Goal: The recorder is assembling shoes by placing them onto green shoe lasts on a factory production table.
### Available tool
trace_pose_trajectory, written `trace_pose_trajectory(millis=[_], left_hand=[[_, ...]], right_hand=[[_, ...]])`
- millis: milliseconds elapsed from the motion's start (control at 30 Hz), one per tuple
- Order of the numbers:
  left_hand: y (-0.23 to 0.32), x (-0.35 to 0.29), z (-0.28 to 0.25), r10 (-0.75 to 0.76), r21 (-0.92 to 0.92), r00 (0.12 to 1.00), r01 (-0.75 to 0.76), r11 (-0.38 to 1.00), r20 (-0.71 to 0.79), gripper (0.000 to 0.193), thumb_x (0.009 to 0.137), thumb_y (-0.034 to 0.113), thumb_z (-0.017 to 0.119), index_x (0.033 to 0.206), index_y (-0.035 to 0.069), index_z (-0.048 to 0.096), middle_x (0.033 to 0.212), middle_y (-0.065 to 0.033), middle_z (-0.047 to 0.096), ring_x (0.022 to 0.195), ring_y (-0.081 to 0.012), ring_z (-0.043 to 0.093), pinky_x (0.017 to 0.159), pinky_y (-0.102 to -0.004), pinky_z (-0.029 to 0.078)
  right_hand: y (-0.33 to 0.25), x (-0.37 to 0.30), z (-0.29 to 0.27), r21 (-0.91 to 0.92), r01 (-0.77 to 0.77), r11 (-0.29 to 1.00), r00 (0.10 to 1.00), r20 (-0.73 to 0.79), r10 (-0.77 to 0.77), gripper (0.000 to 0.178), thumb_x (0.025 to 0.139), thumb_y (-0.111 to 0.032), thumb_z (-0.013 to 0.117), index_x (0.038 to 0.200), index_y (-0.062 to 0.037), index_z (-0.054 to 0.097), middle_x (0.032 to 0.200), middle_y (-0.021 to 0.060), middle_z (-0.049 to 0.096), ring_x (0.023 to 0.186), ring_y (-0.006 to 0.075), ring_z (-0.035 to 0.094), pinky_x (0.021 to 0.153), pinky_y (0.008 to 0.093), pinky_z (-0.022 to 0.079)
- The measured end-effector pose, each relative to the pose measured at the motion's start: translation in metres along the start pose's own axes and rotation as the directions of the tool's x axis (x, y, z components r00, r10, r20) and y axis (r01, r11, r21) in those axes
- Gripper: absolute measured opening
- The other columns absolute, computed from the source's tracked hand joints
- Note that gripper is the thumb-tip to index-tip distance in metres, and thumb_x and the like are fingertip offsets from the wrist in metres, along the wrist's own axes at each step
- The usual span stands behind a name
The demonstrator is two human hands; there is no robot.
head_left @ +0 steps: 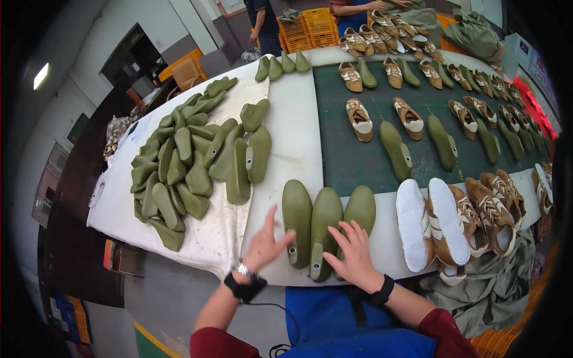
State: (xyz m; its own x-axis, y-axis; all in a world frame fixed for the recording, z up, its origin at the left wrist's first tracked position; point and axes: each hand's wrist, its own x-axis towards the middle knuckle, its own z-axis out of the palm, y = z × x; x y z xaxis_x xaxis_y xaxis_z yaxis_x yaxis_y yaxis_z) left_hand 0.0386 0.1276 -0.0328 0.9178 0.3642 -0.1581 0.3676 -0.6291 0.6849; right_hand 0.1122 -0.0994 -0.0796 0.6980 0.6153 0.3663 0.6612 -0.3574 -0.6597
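Note:
Three olive-green shoe lasts stand side by side at the table's near edge: a left last point(297, 209), a middle last point(326, 224) and a right last point(360, 206). Beside the left last is my left hand point(262, 246), fingers apart and holding nothing; whether the thumb touches the last I cannot tell. My right hand point(356, 258) spreads its fingers over the heel ends of the middle and right lasts, partly hiding the right one. It seems to touch them without gripping. Each wrist wears a dark band.
A heap of green lasts point(197, 143) covers the cloth at left. On the green belt point(352, 164) lie rows of brown-and-white shoes point(360, 119) paired with lasts. More shoes point(489, 206), some showing white soles point(449, 221), crowd the near right. Two people stand beyond the table by orange crates point(319, 21).

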Motion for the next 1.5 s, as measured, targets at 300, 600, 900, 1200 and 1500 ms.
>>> trace_pose_trajectory(millis=[300,600,900,1200,1500], left_hand=[[-0.098,0.202,-0.068,0.065,0.325,0.954,0.035,0.945,-0.292,0.081,0.078,0.020,0.065,0.143,0.012,0.017,0.112,-0.0265,0.053,0.107,-0.0395,0.052,0.092,-0.0430,0.043],[-0.088,0.120,-0.024,0.182,0.384,0.955,-0.082,0.920,-0.233,0.078,0.079,0.015,0.060,0.143,0.013,0.015,0.080,-0.0271,0.062,0.076,-0.0445,0.060,0.070,-0.0514,0.047],[-0.096,0.073,-0.075,-0.195,-0.043,0.981,0.195,0.980,0.022,0.083,0.081,0.036,0.067,0.141,0.006,0.018,0.102,-0.0263,0.061,0.088,-0.0361,0.062,0.076,-0.0412,0.049],[-0.185,0.153,-0.088,-0.424,0.109,0.886,0.448,0.888,-0.186,0.114,0.060,0.034,0.078,0.147,0.028,0.004,0.124,-0.0274,0.049,0.115,-0.0388,0.050,0.095,-0.0402,0.044],[-0.133,-0.007,-0.049,-0.107,0.671,0.905,0.381,0.636,-0.411,0.109,0.055,0.016,0.079,0.145,0.026,0.018,0.113,-0.0302,0.040,0.103,-0.0480,0.045,0.087,-0.0468,0.045]], right_hand=[[0.006,0.004,0.012,0.050,0.029,0.998,1.000,-0.001,-0.029,0.038,0.072,-0.011,0.063,0.110,-0.0098,0.059,0.110,0.0103,0.051,0.119,0.0358,0.040,0.100,0.0539,0.027],[0.012,0.007,0.014,0.062,-0.005,0.998,1.000,-0.017,0.006,0.029,0.071,-0.011,0.065,0.099,-0.0094,0.061,0.108,0.0101,0.050,0.117,0.0362,0.041,0.100,0.0546,0.027],[0.015,0.007,0.011,0.016,-0.028,0.999,0.999,-0.040,0.029,0.022,0.070,-0.012,0.065,0.092,-0.0104,0.063,0.108,0.0093,0.049,0.118,0.0365,0.041,0.100,0.0572,0.025],[0.009,0.007,0.018,0.091,-0.013,0.996,0.999,-0.047,0.017,0.020,0.070,-0.012,0.065,0.091,-0.0103,0.064,0.108,0.0093,0.051,0.119,0.0355,0.041,0.102,0.0556,0.025],[0.016,0.012,0.017,0.127,-0.014,0.992,0.997,-0.074,0.023,0.019,0.071,-0.011,0.064,0.090,-0.0103,0.063,0.108,0.0095,0.050,0.119,0.0350,0.040,0.102,0.0557,0.024]])
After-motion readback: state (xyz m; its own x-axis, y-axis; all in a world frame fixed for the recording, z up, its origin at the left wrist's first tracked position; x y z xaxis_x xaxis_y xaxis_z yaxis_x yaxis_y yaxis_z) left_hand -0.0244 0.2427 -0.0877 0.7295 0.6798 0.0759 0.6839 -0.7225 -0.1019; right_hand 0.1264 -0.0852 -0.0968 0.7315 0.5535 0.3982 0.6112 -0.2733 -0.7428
